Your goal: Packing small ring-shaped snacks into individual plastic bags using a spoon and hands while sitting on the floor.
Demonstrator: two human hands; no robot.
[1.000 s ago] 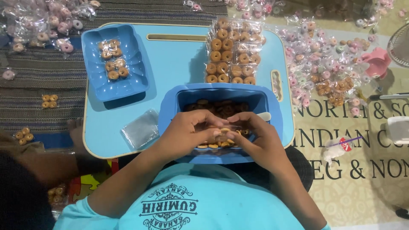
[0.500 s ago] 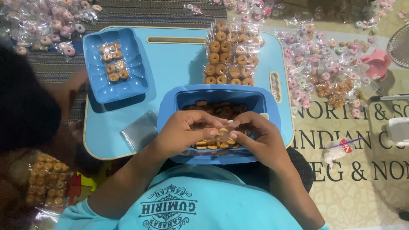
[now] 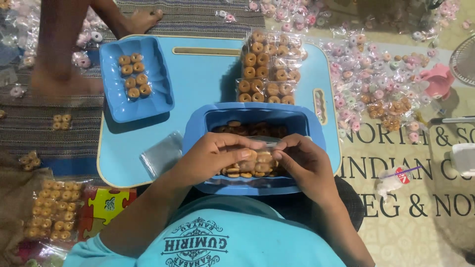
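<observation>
Over the blue tub (image 3: pixel 198 133), the left hand (image 3: pixel 208 158) and right hand (image 3: pixel 302 165) are still pinching a clear bag (image 3: pixel 257 160) of small ring cookies, as another person's legs (image 3: pixel 64 44) are now stepping beside the table (image 3: pixel 208 84), the packing undisturbed.

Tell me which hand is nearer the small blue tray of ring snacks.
Left. The left hand lies below and right of the small blue tray; the right hand is farther right, over the blue tub.

You look down on a light blue bench (image 3: pixel 208 84) standing on the floor. A striped woven mat (image 3: pixel 49 133) lies at nine o'clock, a pale printed floor covering (image 3: pixel 420 198) at three, and a white fan (image 3: pixel 464 59) at two.
</observation>
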